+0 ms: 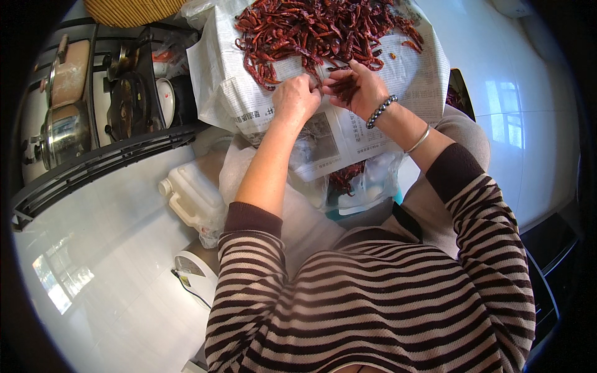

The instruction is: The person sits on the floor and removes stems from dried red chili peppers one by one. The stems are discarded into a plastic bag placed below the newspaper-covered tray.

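Observation:
A heap of dried red chilies (322,32) lies on newspaper (387,123) spread in front of me. My right hand (359,88) is turned palm up at the heap's near edge and cups several dried chilies (344,88) in its curled fingers. Close beside it, my left hand (298,98) is closed, its fingertips pinched around what looks like a dried chili, mostly hidden by the fingers. More chilies (346,177) show below the newspaper's near edge, in a clear plastic bag (378,182) between my knees.
On the left stands a black rack (107,149) with a steel pot (67,135) and pans. A white plastic jug (193,193) and a white appliance (196,270) with a cord are near my left side. A woven bamboo tray (133,9) is at the top left. Glossy tiles (508,112) lie right.

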{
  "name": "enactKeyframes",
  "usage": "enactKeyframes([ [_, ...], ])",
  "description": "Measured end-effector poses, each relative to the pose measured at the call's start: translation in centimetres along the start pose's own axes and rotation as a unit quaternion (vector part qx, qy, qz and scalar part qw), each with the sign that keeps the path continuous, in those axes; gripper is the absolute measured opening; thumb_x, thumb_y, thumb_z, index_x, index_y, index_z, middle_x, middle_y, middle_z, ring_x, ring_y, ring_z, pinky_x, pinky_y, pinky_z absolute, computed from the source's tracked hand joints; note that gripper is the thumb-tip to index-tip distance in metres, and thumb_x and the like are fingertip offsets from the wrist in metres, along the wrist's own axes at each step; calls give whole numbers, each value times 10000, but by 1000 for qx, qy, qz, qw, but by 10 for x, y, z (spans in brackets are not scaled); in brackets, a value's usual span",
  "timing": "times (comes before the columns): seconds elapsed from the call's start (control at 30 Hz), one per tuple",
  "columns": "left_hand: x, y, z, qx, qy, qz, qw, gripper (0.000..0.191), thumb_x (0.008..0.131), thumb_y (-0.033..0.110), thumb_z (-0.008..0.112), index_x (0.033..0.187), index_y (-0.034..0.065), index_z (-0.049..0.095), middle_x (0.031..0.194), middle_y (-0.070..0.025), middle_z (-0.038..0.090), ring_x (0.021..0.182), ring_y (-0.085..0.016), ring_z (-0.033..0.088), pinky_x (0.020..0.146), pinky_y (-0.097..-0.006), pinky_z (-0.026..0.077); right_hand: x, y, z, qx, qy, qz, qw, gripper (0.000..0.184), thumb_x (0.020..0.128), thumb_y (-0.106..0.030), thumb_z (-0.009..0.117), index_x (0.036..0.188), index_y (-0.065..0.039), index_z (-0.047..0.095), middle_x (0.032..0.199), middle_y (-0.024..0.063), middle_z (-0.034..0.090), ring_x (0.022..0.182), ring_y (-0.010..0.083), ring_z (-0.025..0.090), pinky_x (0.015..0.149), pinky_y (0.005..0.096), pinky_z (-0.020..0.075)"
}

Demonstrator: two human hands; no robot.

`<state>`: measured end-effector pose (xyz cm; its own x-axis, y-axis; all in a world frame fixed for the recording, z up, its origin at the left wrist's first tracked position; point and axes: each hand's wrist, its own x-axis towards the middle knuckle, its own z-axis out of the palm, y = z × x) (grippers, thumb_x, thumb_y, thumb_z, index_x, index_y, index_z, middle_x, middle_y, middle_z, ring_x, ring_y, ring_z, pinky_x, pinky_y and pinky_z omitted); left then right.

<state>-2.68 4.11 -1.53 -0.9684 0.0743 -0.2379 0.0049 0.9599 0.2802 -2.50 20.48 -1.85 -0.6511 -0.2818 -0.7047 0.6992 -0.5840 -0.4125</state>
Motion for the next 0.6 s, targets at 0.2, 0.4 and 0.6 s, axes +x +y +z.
enactKeyframes([
  [0.2, 2, -1, -10, -74, 32, -9, 997, 203, 745, 248, 648, 817, 60, 681, 755, -142, 688, 728, -308, 673, 697, -398, 522, 6, 6, -6, -35, -9, 27, 999, 487, 993, -378, 316, 939, 1, 617, 907, 155, 669, 810, 276, 669, 698, 399, 542],
  [0.4, -6, 7, -11, -178, -12, 59, 982, 179, 750, 191, 676, 812, 23, 662, 720, -129, 685, 643, -229, 676, 632, -324, 522, 4, 12, -5, -30, -14, 37, 999, 457, 984, -376, 335, 901, -14, 601, 879, 136, 654, 765, 272, 642, 701, 423, 533],
  [0.6, -13, 14, -16, -205, -36, 107, 972, 177, 785, 188, 670, 847, 23, 664, 706, -117, 680, 656, -202, 676, 644, -316, 524, -1, 12, 0, -19, 5, 41, 999, 424, 975, -345, 361, 938, -5, 613, 878, 135, 655, 806, 268, 654, 750, 434, 549],
])
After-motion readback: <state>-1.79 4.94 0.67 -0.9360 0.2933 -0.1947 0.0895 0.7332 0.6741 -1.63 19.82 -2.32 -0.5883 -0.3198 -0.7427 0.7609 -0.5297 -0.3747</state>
